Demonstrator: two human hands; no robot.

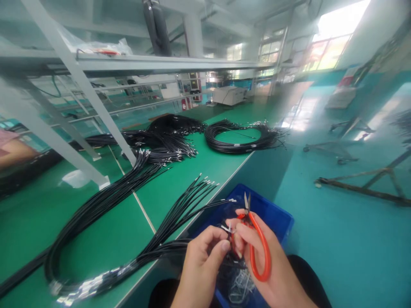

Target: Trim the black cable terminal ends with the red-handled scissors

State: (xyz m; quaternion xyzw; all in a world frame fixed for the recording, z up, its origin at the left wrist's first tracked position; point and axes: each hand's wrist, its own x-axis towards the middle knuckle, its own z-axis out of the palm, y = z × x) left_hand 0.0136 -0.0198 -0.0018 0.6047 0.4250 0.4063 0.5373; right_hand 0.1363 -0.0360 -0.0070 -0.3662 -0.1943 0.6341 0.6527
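My left hand (204, 261) is closed in a pinch on the end of a black cable, above a blue bin (278, 211). In my right hand (278, 265) are red-handled scissors (267, 252), their short blades pointing up and away from the cable end. The right fingertips are close to the left ones, beside a small pale strip at the cable end. Fingers hide exactly how they touch it. A bundle of black cables (128, 184) loops over the green table on my left, its loose ends fanned out near my hands and clear wrap around its bend.
Farther along the green table (180, 175) lie more black cable bundles (176, 124) and a coiled one (236, 147). A white shelf frame (93, 100) rises at the left. Clear plastic scraps (240, 284) lie in the bin. Another person's arm (16, 152) shows at far left.
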